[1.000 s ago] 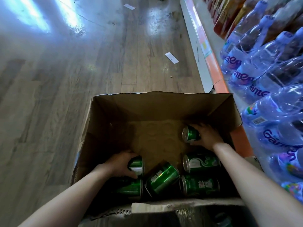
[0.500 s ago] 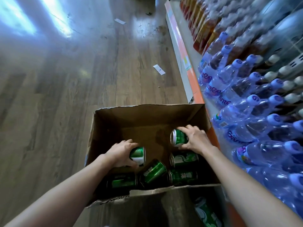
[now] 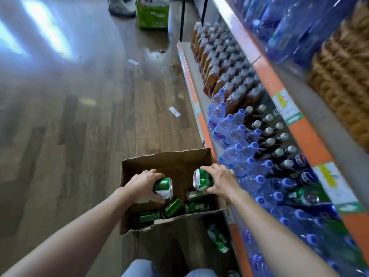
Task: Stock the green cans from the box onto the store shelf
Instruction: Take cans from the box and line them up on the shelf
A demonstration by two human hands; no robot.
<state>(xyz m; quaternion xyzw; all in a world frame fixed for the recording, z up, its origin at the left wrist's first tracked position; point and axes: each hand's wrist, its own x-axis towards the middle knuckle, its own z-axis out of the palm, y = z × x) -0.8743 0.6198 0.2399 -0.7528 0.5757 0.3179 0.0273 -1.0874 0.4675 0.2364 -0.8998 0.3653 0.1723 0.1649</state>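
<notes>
**Over the open box: one green can in each hand**

At the bottom edge, denim knees, close behind the box. Just ahead, both forearms stretched out over the cardboard box on the wooden floor. Left hand wrapped round a green can, fingers curled over its side, silver end turned toward the middle. Right hand clamped likewise on a second can, end facing left, above the box's right half. Beneath and between the two, four more cans lying loose on the box bottom, crowded toward the near wall; bare cardboard in the far half. Right of the box, down on the floor against the shelf base, one stray can on its side.

Beyond, along the right, the store shelf with its orange edge: lowest tier packed with blue-capped water bottles, dark cola bottles behind, amber drinks farther along. No free slot for cans to be made out; something green among the bottles, too blurred to name.

Judged from that, well short of done: two cans in hand and not yet shelved, four waiting in the box, one loose on the floor, none plainly stocked.

Farthest off, paper slips and a green carton on the floor.
</notes>
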